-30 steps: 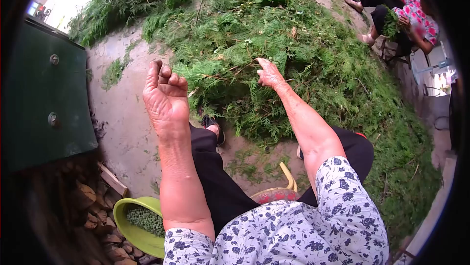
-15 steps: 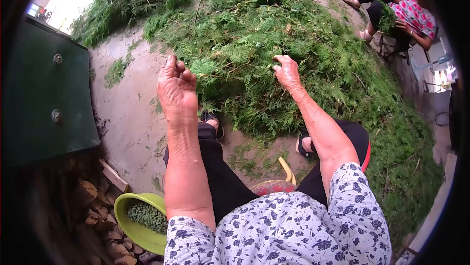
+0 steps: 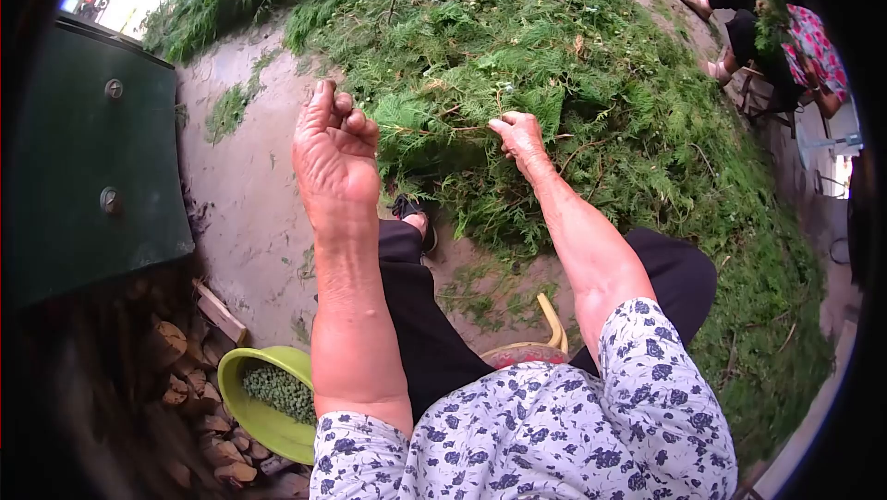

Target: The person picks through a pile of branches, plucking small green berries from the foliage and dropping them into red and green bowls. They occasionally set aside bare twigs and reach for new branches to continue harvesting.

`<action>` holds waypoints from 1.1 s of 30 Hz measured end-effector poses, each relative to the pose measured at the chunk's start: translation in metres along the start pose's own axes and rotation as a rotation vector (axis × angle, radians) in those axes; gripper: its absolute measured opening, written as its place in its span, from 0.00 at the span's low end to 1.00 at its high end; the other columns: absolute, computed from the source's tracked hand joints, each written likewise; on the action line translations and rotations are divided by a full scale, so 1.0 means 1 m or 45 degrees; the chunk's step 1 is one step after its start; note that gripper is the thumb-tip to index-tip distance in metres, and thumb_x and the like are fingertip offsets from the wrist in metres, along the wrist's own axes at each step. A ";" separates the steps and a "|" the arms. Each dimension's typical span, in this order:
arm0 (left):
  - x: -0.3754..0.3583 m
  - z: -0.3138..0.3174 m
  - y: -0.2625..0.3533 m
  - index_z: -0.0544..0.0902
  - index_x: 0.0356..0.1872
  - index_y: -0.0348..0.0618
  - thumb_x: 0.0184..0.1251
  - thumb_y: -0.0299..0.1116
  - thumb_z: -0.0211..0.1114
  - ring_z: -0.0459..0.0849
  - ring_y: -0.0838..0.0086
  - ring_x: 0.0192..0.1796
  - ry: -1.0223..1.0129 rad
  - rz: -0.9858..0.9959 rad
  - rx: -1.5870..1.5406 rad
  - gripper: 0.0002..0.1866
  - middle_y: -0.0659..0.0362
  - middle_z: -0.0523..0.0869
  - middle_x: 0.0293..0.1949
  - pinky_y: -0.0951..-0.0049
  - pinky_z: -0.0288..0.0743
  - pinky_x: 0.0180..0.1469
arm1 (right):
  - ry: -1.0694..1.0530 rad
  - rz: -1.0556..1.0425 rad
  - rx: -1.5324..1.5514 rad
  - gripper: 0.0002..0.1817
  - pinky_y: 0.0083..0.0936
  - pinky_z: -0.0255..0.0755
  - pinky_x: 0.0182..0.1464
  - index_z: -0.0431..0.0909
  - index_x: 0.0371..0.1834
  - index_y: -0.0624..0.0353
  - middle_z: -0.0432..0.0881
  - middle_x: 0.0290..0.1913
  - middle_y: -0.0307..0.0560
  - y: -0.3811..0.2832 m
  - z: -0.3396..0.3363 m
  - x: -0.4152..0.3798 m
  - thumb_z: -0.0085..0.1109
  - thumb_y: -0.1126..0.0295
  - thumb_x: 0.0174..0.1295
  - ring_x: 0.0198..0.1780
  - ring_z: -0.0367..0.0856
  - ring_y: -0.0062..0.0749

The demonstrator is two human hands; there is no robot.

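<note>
My left hand is raised palm up over the floor, left of the green heap. Its fingers are curled in, and whatever they may hold is hidden. My right hand is closed over the middle of the heap of feathery evergreen branches. Between its thumb and fingers is a thin brown twig, which reaches left toward a leafy green spray. Low on the left stands a yellow-green bowl, tilted, with many small pale green cones or berries in it.
A dark green metal box stands at the left, above split firewood. A yellow curved handle rises between my legs. Another person sits at the upper right with a green sprig.
My right hand has moved slightly left and its fingers have closed on a twig. My left hand has barely moved. The view has shifted a little; the other person has leaned.
</note>
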State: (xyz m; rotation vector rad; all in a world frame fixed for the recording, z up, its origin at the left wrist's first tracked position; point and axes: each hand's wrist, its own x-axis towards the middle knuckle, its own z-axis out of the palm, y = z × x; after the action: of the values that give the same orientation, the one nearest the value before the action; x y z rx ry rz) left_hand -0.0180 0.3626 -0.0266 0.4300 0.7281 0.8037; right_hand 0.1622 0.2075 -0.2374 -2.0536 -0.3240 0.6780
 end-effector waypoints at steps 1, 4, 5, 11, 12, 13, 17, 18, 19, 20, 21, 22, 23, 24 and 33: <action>0.000 -0.001 0.000 0.73 0.30 0.47 0.61 0.33 0.61 0.71 0.81 0.21 0.001 0.012 0.002 0.06 0.66 0.74 0.22 0.80 0.66 0.25 | -0.027 -0.015 0.092 0.09 0.17 0.58 0.13 0.75 0.23 0.60 0.68 0.14 0.32 -0.010 -0.006 -0.009 0.59 0.66 0.54 0.14 0.66 0.15; 0.000 -0.004 0.002 0.73 0.30 0.47 0.61 0.33 0.61 0.70 0.81 0.21 -0.021 0.019 0.001 0.06 0.66 0.74 0.22 0.80 0.66 0.25 | 0.027 -0.055 0.095 0.14 0.16 0.57 0.15 0.68 0.17 0.58 0.64 0.14 0.30 -0.050 -0.034 -0.039 0.59 0.66 0.54 0.14 0.62 0.14; 0.000 -0.005 0.003 0.73 0.30 0.47 0.61 0.33 0.61 0.70 0.81 0.21 -0.025 0.020 -0.008 0.06 0.66 0.74 0.22 0.80 0.66 0.25 | 0.106 -0.033 0.068 0.14 0.25 0.64 0.21 0.73 0.18 0.63 0.69 0.13 0.39 -0.052 -0.045 -0.042 0.62 0.64 0.51 0.15 0.66 0.21; -0.003 -0.016 -0.001 0.74 0.31 0.46 0.61 0.31 0.61 0.72 0.83 0.22 -0.033 0.066 0.082 0.04 0.66 0.76 0.23 0.83 0.67 0.25 | 0.329 -0.176 0.290 0.16 0.18 0.54 0.16 0.67 0.13 0.61 0.64 0.13 0.32 -0.067 -0.105 -0.071 0.61 0.68 0.54 0.14 0.60 0.15; -0.009 -0.015 -0.003 0.75 0.32 0.45 0.61 0.30 0.61 0.73 0.83 0.23 -0.035 0.134 0.313 0.03 0.65 0.77 0.24 0.85 0.67 0.26 | 0.349 -0.162 0.346 0.16 0.17 0.54 0.15 0.67 0.13 0.59 0.64 0.13 0.31 -0.081 -0.114 -0.076 0.60 0.69 0.54 0.13 0.60 0.13; -0.014 -0.013 -0.004 0.76 0.33 0.44 0.61 0.30 0.60 0.74 0.84 0.24 -0.036 0.201 0.544 0.03 0.65 0.78 0.25 0.86 0.67 0.26 | 0.375 -0.239 0.425 0.16 0.16 0.55 0.14 0.67 0.13 0.59 0.66 0.12 0.32 -0.085 -0.121 -0.073 0.60 0.69 0.55 0.13 0.62 0.13; -0.006 -0.040 -0.043 0.76 0.48 0.40 0.59 0.33 0.62 0.78 0.72 0.42 -0.320 0.370 1.396 0.16 0.57 0.81 0.40 0.76 0.71 0.45 | 0.395 -0.331 0.579 0.15 0.16 0.55 0.14 0.69 0.14 0.59 0.67 0.13 0.33 -0.109 -0.138 -0.077 0.60 0.70 0.55 0.13 0.62 0.13; -0.014 -0.042 -0.058 0.74 0.51 0.39 0.58 0.33 0.62 0.76 0.68 0.47 -0.218 0.714 1.789 0.19 0.54 0.78 0.45 0.73 0.70 0.49 | 0.384 -0.320 0.507 0.14 0.16 0.54 0.14 0.70 0.15 0.60 0.66 0.13 0.32 -0.115 -0.138 -0.082 0.60 0.70 0.55 0.13 0.62 0.13; -0.023 -0.041 -0.070 0.72 0.54 0.38 0.57 0.34 0.63 0.74 0.64 0.52 -0.097 1.070 2.165 0.23 0.50 0.75 0.51 0.70 0.68 0.53 | 0.375 -0.307 0.434 0.13 0.16 0.54 0.14 0.71 0.15 0.60 0.66 0.13 0.32 -0.118 -0.139 -0.087 0.60 0.71 0.54 0.13 0.62 0.13; -0.022 -0.041 -0.072 0.66 0.60 0.39 0.56 0.37 0.64 0.67 0.60 0.60 -0.179 0.889 2.047 0.30 0.46 0.66 0.60 0.66 0.64 0.58 | 0.373 -0.306 0.380 0.13 0.17 0.55 0.16 0.71 0.16 0.61 0.64 0.13 0.31 -0.118 -0.141 -0.093 0.61 0.69 0.54 0.14 0.62 0.13; -0.020 -0.042 -0.074 0.66 0.60 0.39 0.56 0.37 0.64 0.67 0.60 0.60 -0.191 0.880 2.049 0.30 0.46 0.66 0.60 0.66 0.64 0.58 | 0.382 -0.295 0.378 0.13 0.17 0.55 0.16 0.71 0.16 0.61 0.64 0.13 0.31 -0.116 -0.142 -0.097 0.61 0.69 0.54 0.14 0.62 0.13; -0.018 -0.043 -0.076 0.63 0.62 0.39 0.56 0.39 0.64 0.66 0.59 0.61 -0.322 0.560 1.612 0.33 0.45 0.65 0.61 0.65 0.62 0.59 | 0.364 -0.312 0.306 0.13 0.19 0.56 0.17 0.71 0.16 0.62 0.64 0.12 0.31 -0.112 -0.143 -0.099 0.61 0.68 0.53 0.14 0.62 0.14; -0.016 -0.043 -0.077 0.60 0.64 0.40 0.56 0.40 0.65 0.65 0.58 0.62 -0.426 0.252 1.165 0.36 0.43 0.64 0.62 0.63 0.60 0.60 | 0.345 -0.331 0.235 0.14 0.20 0.57 0.18 0.71 0.16 0.62 0.64 0.12 0.32 -0.110 -0.146 -0.101 0.62 0.67 0.53 0.14 0.63 0.15; -0.018 -0.038 -0.074 0.55 0.66 0.41 0.55 0.41 0.66 0.63 0.58 0.64 -0.549 0.348 1.321 0.40 0.43 0.62 0.63 0.63 0.60 0.60 | 0.302 -0.315 0.201 0.14 0.21 0.59 0.20 0.72 0.16 0.62 0.64 0.12 0.33 -0.106 -0.148 -0.103 0.62 0.66 0.52 0.15 0.63 0.16; -0.028 -0.048 -0.094 0.80 0.37 0.41 0.65 0.42 0.55 0.76 0.83 0.27 -0.725 -0.175 0.786 0.14 0.64 0.81 0.26 0.80 0.68 0.31 | 0.163 -0.258 0.160 0.09 0.16 0.64 0.17 0.77 0.23 0.62 0.72 0.17 0.33 -0.102 -0.143 -0.102 0.58 0.68 0.56 0.16 0.69 0.14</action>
State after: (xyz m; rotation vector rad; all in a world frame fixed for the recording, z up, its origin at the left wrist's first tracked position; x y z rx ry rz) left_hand -0.0197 0.2859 -0.1037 1.1002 0.4470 0.2788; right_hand 0.1660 0.1157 -0.0562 -1.9036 -0.3989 0.4302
